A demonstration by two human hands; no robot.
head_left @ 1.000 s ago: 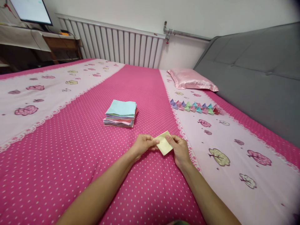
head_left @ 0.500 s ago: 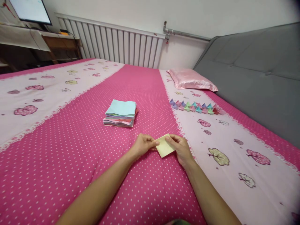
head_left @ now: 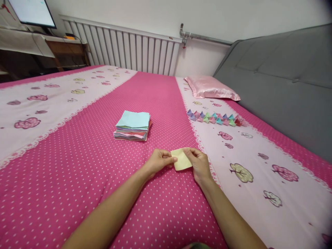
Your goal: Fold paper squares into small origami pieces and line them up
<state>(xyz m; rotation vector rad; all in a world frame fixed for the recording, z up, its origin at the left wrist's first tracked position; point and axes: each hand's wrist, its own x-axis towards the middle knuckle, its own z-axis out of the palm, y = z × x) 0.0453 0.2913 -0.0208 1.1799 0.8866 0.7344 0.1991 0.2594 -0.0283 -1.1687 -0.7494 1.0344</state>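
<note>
A small square of pale yellow paper (head_left: 182,162) is held between my two hands, just above the pink dotted bedspread. My left hand (head_left: 159,160) pinches its left edge, thumb on top. On the right side, my right hand (head_left: 199,162) grips the paper with its thumb across the upper corner; the fingers behind are partly hidden. Beyond my left hand lies a stack of coloured paper squares (head_left: 133,120), light blue on top. Several folded paper pieces (head_left: 214,118) in mixed colours stand in rows past my right hand.
The bedspread (head_left: 155,93) has pink dotted and pale tree-print bands. A pink satin pillow (head_left: 211,88) lies by the grey headboard (head_left: 282,69). Behind the bed are a white radiator (head_left: 124,45) and a pipe (head_left: 207,37). A monitor (head_left: 32,12) stands on a desk (head_left: 64,46) at far left.
The yellow paper has turned a little, so its edges now lie more level between my hands. Both hands still hold it in nearly the same place.
</note>
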